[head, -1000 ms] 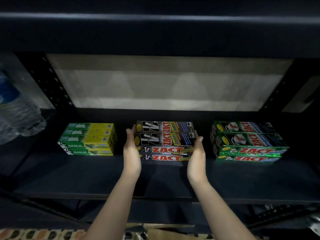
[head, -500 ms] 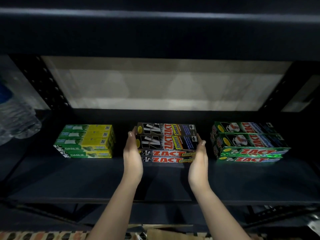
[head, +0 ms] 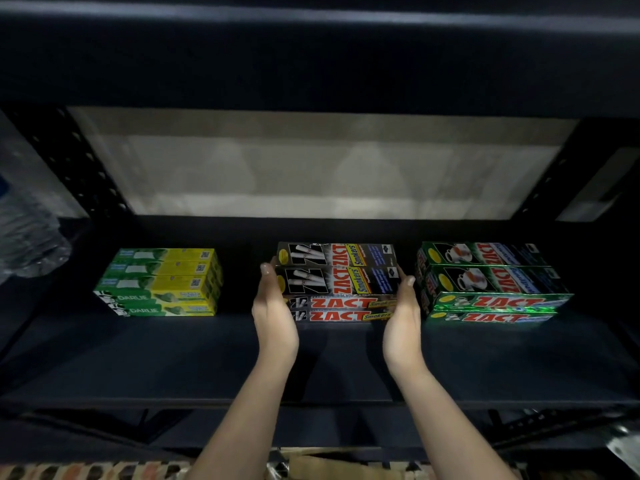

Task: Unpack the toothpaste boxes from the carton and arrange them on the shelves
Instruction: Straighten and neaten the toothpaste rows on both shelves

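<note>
I'm seeing the left hand and right hand pressing flat, straight-fingered, against the ends of the black ZACT Smokers stack, mid-shelf. Uneven squeezing risks skewing the top boxes; overshooting right risks bumping the green ZACT stack.

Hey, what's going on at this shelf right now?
A person is stocking toothpaste on a dark metal shelf. Both hands flank the middle stack of black Zact Smokers boxes: the left hand on its left end, the right hand on its right end, fingers straight. A green-yellow Darlie stack sits to the left and a green Zact stack to the right.
</note>
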